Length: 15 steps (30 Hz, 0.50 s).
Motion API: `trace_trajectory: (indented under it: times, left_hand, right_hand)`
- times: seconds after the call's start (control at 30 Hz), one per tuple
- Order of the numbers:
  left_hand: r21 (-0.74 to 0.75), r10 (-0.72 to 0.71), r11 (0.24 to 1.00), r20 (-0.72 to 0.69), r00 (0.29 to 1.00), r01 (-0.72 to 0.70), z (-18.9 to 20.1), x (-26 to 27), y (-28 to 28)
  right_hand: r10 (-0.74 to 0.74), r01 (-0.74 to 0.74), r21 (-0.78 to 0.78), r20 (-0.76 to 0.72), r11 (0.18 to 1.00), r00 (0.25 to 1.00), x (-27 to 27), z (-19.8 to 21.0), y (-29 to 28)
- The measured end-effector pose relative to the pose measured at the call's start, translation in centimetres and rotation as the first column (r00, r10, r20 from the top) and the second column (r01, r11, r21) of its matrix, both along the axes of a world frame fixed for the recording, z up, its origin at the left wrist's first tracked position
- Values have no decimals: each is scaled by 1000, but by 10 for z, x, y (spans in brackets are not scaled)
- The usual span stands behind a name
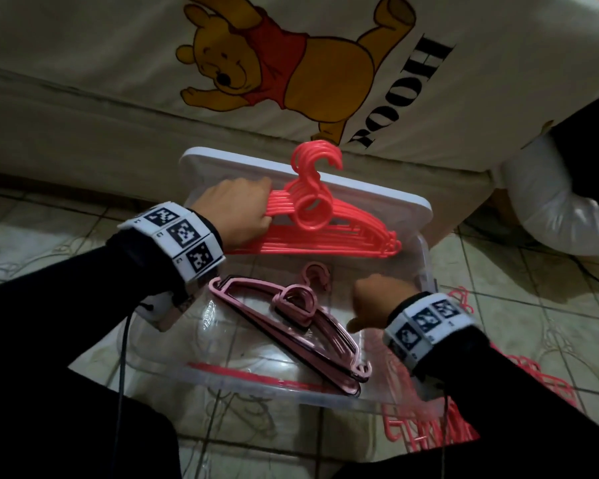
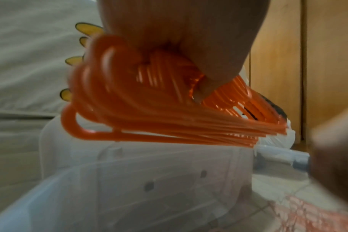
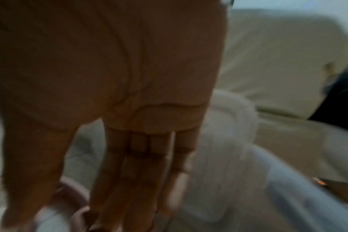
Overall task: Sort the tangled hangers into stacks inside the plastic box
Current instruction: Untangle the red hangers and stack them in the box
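Note:
My left hand [image 1: 244, 210] grips one end of a thick bundle of coral-red hangers [image 1: 329, 219], held above the far part of the clear plastic box [image 1: 339, 397]. In the left wrist view the fingers [image 2: 213, 67] curl round the orange-looking hanger bundle [image 2: 169, 119]. A small stack of pale pink and dark hangers [image 1: 291, 323] lies inside the box. My right hand [image 1: 377, 302] hovers over the right side of the box, with straight fingers [image 3: 137, 169] pointing down beside the pink hangers [image 3: 69, 197] and holding nothing.
The box's white lid [image 1: 388, 197] leans behind it against a bed draped in a cream cartoon-bear sheet [image 1: 291, 63]. More coral hangers [image 1: 498, 402] lie tangled on the tiled floor [image 1: 498, 281] right of the box. A white bag [image 1: 547, 209] sits at far right.

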<state>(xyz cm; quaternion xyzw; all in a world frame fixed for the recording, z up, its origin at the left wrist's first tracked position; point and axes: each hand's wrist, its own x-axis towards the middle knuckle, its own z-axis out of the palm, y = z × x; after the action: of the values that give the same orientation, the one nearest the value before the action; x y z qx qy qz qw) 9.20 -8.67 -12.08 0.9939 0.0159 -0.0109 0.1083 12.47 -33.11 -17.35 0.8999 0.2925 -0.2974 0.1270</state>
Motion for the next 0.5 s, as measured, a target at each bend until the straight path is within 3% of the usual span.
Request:
trace_trajectory:
  times: [0.1, 0.2, 0.27, 0.33, 0.43, 0.5]
  left_hand:
    - [-16, 7, 1000, 12, 1000, -6, 1, 2, -3]
    - [-57, 7, 998, 21, 1000, -6, 2, 3, -5]
    - [-85, 13, 996, 13, 1000, -12, 3, 3, -5]
    - [-107, 23, 994, 2, 1000, -22, 3, 3, -5]
    - [-121, 32, 992, -9, 999, -33, 3, 4, -4]
    - [-128, 28, 991, -16, 999, -30, 3, 5, -5]
  right_hand:
    - [229, -227, 35, -59, 973, 972, -12, -28, 30]
    - [479, -480, 0, -74, 877, 875, -27, -48, 54]
    - [651, -656, -25, -97, 755, 753, -36, -59, 65]
    - [807, -822, -90, -157, 562, 569, -42, -74, 72]
    - [919, -934, -140, -181, 329, 351, -50, -90, 82]
    - [939, -949, -124, -156, 291, 308, -56, -100, 85]
